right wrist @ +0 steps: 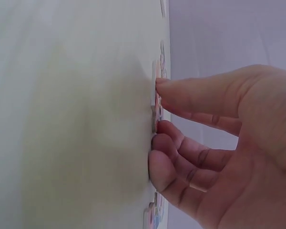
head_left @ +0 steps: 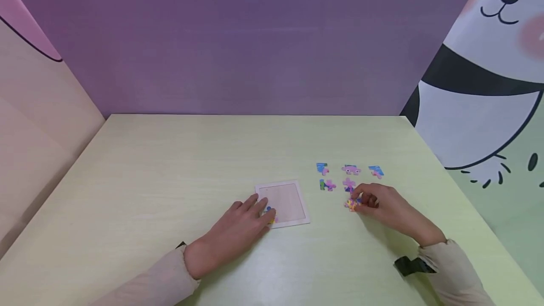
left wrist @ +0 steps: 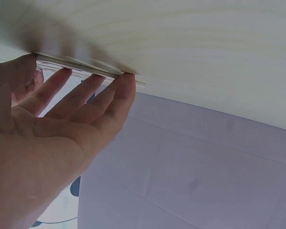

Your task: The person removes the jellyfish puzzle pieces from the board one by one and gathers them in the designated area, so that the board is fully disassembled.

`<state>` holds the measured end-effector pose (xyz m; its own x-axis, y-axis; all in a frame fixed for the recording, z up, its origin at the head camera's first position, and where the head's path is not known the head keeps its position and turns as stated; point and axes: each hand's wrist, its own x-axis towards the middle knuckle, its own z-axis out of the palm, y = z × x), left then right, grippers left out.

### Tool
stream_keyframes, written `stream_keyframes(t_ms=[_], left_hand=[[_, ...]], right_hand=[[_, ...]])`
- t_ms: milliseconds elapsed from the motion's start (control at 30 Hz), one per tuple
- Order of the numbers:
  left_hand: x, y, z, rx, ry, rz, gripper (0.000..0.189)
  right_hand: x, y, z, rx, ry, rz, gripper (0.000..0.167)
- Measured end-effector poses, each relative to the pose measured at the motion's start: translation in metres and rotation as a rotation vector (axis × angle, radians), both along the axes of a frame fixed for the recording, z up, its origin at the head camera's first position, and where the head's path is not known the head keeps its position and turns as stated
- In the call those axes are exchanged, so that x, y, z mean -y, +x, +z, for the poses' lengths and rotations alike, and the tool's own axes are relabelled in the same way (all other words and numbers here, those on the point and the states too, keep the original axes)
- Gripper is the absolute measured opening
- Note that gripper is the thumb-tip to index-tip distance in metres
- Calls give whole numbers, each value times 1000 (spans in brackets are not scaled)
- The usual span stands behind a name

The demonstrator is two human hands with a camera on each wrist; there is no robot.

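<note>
In the head view a square, white-rimmed puzzle tray lies on the table. My left hand rests on its left side, fingers spread and only slightly bent. A blue and yellow puzzle piece shows in the tray beside those fingers, partly covered. In the left wrist view the fingertips touch the thin tray edge. To the right, my right hand pinches a yellow and pink puzzle piece at table level with thumb and fingers. Its far side is hidden by the fingers.
Beyond the right hand lie several loose pieces: a blue-pink corner piece, a pink piece with eyes, another blue-pink one, a green-pink one and a pink-purple one. A purple wall borders the table's back.
</note>
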<state>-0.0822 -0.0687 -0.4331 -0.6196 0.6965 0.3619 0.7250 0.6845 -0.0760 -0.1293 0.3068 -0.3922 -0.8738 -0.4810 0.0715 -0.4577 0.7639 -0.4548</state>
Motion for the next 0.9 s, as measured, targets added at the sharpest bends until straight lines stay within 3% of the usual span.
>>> stream_keyframes(t_ms=[467,733,900], left_hand=[[-2,-2,0,9,-1,7,24],[-3,-3,0,5,-15,17,24],[-1,-3,0,11,-23,26,23]], right_hand=[[1,1,5,-16,8,-4,18],[3,4,5,-79,-28,-38,17],[13,6,1,-100,-53,-4,15]])
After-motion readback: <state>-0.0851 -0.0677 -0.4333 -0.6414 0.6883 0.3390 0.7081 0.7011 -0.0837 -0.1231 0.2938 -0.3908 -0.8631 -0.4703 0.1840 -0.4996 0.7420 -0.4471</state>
